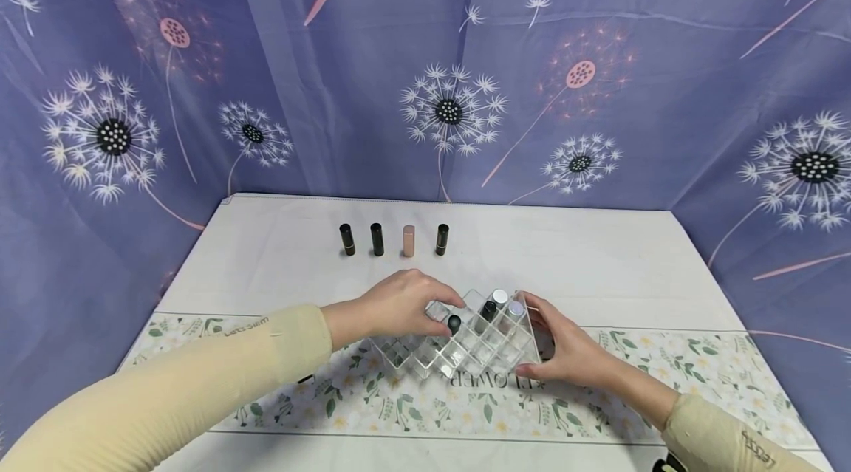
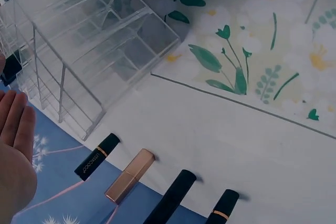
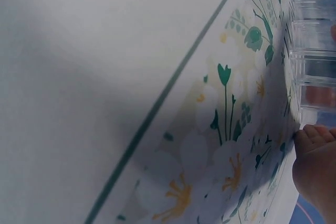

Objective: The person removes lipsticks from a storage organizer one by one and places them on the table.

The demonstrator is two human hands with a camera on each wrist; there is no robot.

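Observation:
A clear acrylic lipstick organizer [image 1: 428,357] with a grid of diamond-shaped slots sits on the table, slightly askew. My left hand [image 1: 405,302] is over its left part, index finger and thumb spread apart around a dark lipstick [image 1: 454,323] that stands in a slot. In the left wrist view, the fingers of that hand [image 2: 13,150] look fairly straight beside the organizer. My right hand [image 1: 572,346] grips the organizer's right end between fingers and thumb. Near that end, a black lipstick [image 1: 488,310], a silver-capped tube [image 1: 500,298] and a lilac-capped tube [image 1: 515,308] stand in slots.
Behind the organizer stand a row of black lipsticks [image 1: 377,239] and a rose-gold lipstick [image 1: 408,241]. A small black item [image 1: 306,379] shows partly below the left sleeve. A floral printed band [image 1: 372,405] crosses the white table. Purple dandelion curtains [image 1: 372,88] surround it.

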